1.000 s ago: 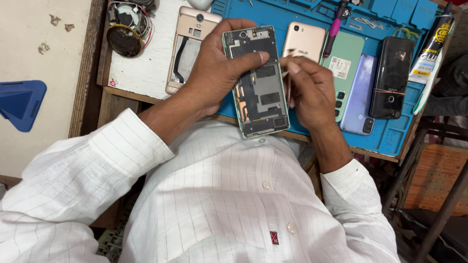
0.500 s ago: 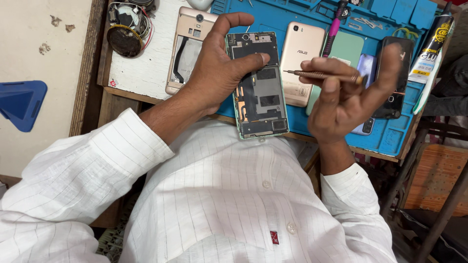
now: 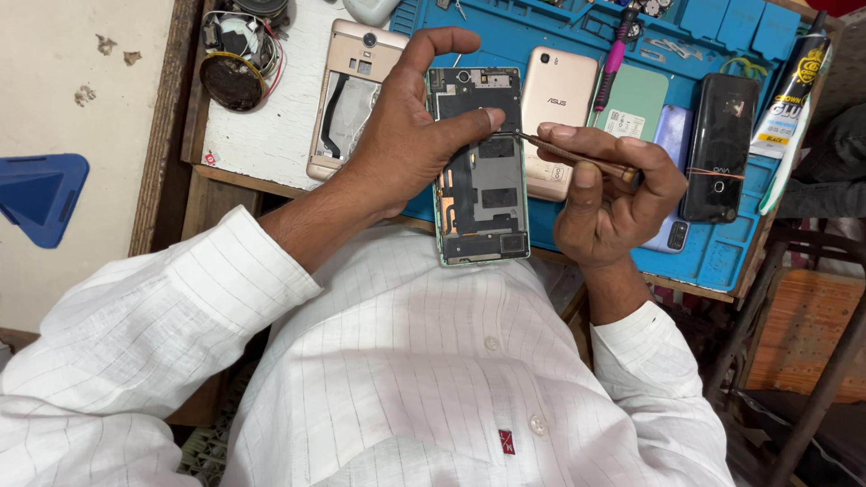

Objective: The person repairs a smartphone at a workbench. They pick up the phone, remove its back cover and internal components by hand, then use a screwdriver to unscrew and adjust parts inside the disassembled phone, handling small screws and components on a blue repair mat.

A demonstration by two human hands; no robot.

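On the blue work mat (image 3: 722, 261) lie several phones. The left hand (image 3: 406, 135) grips the opened phone (image 3: 478, 167) above the edge; the right hand (image 3: 613, 194) pinches a thin tool (image 3: 577, 159), tip on the board. Better keep the phone steady and press lightly.

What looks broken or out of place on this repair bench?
The phone in the left hand has no back cover, so its boards are bare; the right hand puts a thin tool to it. On the white board lies a gold phone shell, also open, beside a loose speaker trailing wires.
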